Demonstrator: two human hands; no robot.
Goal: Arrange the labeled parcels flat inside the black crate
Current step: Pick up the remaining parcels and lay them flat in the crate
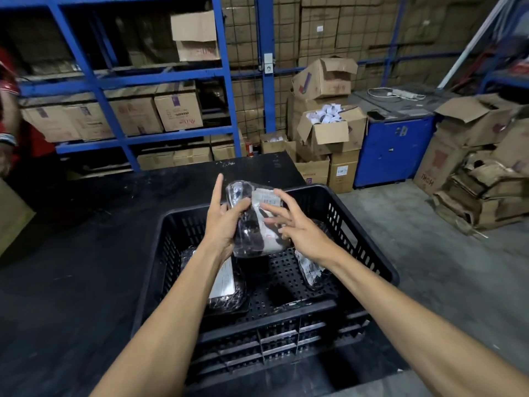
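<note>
Both bare forearms reach forward from bottom of frame, converging toward centre. Left hand [221, 224] raised, palm facing right, thumb and lower fingers gripping the parcel [253, 222] from its left side, index finger pointing straight up. Right hand [297, 224] beside it, palm facing left and down, fingers spread and loosely curled, fingertips [267, 207] touching the parcel's label face, not clamped.
</note>
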